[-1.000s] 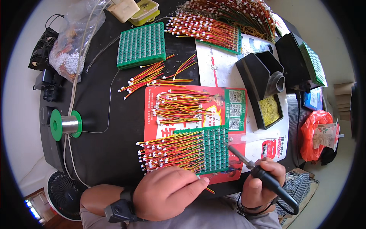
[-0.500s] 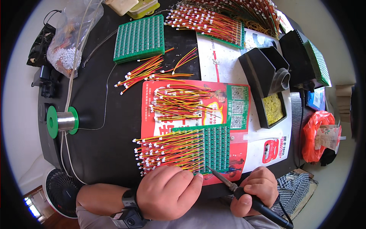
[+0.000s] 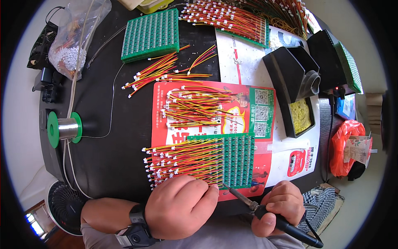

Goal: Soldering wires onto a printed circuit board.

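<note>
My right hand (image 3: 278, 209) is closed round the handle of a soldering iron (image 3: 297, 235). The iron's tip points left and meets the lower part of a green circuit board panel (image 3: 238, 162), close to my left fingertips. Rows of red and yellow wires (image 3: 195, 159) with white plugs run leftward from this panel. My left hand (image 3: 182, 207) is closed, thumb and fingers pinched at the panel's lower edge; whatever lies between them is hidden. Beyond the panel, a pile of loose red and yellow wires (image 3: 199, 106) rests on a red printed sheet (image 3: 259, 164).
A solder spool (image 3: 66, 129) stands left, its strand curving over the dark table. Far off are stacked green panels (image 3: 150, 35) and a wired panel (image 3: 232, 20). At right are a black iron stand (image 3: 290, 70) with yellow sponge (image 3: 300, 116), a black box (image 3: 329, 62) and a red bag (image 3: 342, 155).
The iron's tip has shifted slightly left toward my left fingertips. My left hand has moved a little left. The whole view has shifted slightly.
</note>
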{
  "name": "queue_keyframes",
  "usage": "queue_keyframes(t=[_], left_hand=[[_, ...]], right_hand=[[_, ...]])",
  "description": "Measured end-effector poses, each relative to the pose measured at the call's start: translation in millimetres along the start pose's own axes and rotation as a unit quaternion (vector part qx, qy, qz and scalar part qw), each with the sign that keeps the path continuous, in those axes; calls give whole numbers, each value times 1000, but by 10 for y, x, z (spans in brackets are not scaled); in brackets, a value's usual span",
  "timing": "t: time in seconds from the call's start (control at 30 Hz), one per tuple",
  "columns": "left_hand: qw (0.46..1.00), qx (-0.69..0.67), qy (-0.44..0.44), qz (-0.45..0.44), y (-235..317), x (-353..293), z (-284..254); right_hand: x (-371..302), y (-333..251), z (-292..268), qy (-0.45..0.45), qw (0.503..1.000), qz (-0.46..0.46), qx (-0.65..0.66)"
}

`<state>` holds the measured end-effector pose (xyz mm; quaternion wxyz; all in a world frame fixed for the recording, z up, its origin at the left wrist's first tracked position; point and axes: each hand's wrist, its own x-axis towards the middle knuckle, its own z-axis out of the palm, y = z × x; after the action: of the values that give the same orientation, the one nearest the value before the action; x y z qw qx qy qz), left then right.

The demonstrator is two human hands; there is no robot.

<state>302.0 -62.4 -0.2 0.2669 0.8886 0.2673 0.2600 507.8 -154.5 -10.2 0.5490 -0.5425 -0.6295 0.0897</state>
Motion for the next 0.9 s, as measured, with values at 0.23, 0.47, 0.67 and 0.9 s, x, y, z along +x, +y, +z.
queue_keyframes(t=[0.23, 0.47, 0.67, 0.9], left_hand=[[1000, -2, 1, 1, -4, 1, 1], [1000, 3, 2, 8, 1, 1, 4], [1000, 9, 5, 7, 0, -12, 11], [998, 9, 57, 3, 50, 3, 67]], right_hand=[[3, 15, 0, -9, 1000, -8, 1], [-19, 38, 59, 22, 999, -23, -4], [-91, 35, 112, 101, 995, 12, 25], [-95, 31, 72, 84, 996, 17, 21]])
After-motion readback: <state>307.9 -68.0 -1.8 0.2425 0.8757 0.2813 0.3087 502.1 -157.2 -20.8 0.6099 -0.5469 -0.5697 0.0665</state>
